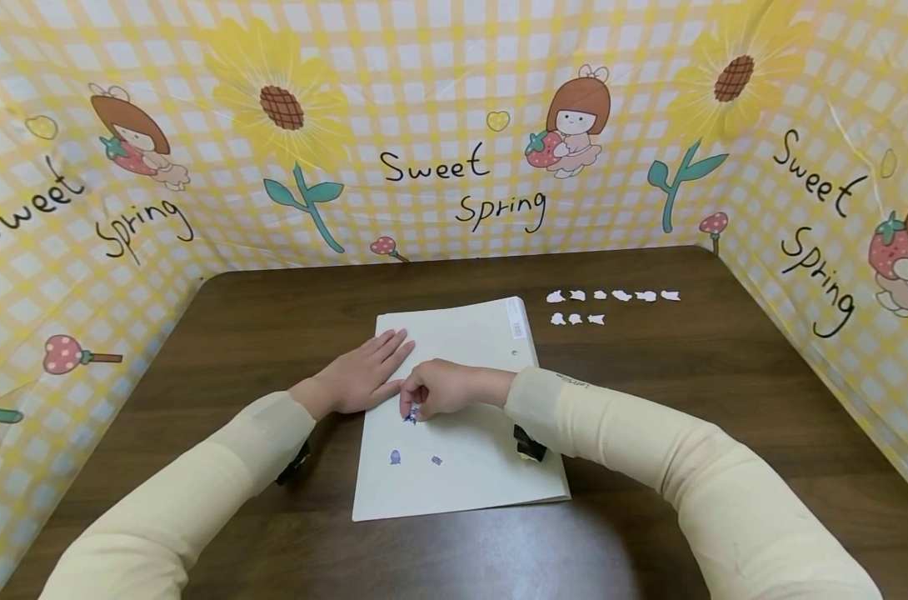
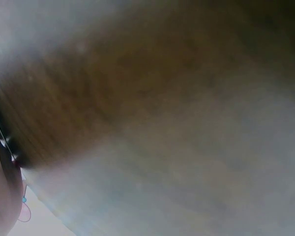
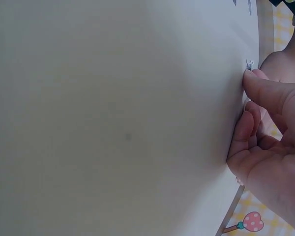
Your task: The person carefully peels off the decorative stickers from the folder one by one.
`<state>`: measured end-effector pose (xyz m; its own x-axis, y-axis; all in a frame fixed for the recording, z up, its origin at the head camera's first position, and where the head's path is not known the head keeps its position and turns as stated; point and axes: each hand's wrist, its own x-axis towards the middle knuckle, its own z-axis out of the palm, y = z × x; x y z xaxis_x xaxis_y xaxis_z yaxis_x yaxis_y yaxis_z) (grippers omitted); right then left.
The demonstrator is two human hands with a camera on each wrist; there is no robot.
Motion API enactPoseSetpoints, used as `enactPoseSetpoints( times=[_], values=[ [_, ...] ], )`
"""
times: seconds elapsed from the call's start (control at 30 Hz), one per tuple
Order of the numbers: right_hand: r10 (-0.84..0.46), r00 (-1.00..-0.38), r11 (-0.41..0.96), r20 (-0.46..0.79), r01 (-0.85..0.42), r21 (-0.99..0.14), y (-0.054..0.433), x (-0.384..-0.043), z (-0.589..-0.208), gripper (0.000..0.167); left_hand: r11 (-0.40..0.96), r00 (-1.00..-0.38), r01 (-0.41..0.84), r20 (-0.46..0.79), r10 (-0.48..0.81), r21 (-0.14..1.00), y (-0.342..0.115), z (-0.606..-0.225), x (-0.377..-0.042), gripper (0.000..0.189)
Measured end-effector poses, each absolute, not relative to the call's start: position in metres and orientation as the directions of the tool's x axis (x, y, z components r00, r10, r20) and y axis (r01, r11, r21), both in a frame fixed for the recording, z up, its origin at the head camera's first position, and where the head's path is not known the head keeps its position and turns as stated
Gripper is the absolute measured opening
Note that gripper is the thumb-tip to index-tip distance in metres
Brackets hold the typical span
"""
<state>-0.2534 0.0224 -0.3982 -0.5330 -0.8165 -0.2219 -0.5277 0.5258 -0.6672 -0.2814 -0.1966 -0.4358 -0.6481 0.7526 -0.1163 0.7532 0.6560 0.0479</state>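
Observation:
An off-white folder [image 1: 461, 333] lies on the brown table. My left hand [image 1: 360, 372] rests with straight fingers on its upper left edge. Right beside the left thumb, my right hand [image 1: 445, 387] pinches a small blue-purple sticker [image 1: 410, 416] against the folder's surface. The right wrist view shows the thumb and fingertips on that sticker [image 3: 249, 64], most of it hidden. Lower on the folder are a purple rounded sticker [image 1: 396, 457] and a small purple-grey rectangular sticker [image 1: 436, 460]. The left wrist view is mostly blurred.
Several white cutout pieces [image 1: 622, 295] lie in two rows on the table [image 1: 649, 367], to the right of the folder. A yellow checked cloth [image 1: 439, 100] with printed flowers stands around the back and sides.

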Motion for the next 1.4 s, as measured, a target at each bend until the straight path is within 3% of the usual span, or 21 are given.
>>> enactPoseSetpoints(
  times=[0.87, 1.4],
  values=[
    [-0.817, -0.545, 0.517, -0.187, -0.55, -0.656, 0.0226, -0.2487, -0.3957, 0.01, 0.663, -0.655, 0.748, -0.121, 0.746, 0.043, -0.1944, -0.4331, -0.2793, 0.069],
    [-0.827, -0.534, 0.479, -0.177, -0.504, -0.719, 0.0237, -0.2504, -0.3966, 0.012, 0.651, -0.645, 0.758, -0.099, 0.758, 0.051, -0.1959, -0.4334, -0.2792, 0.073]
  ],
)
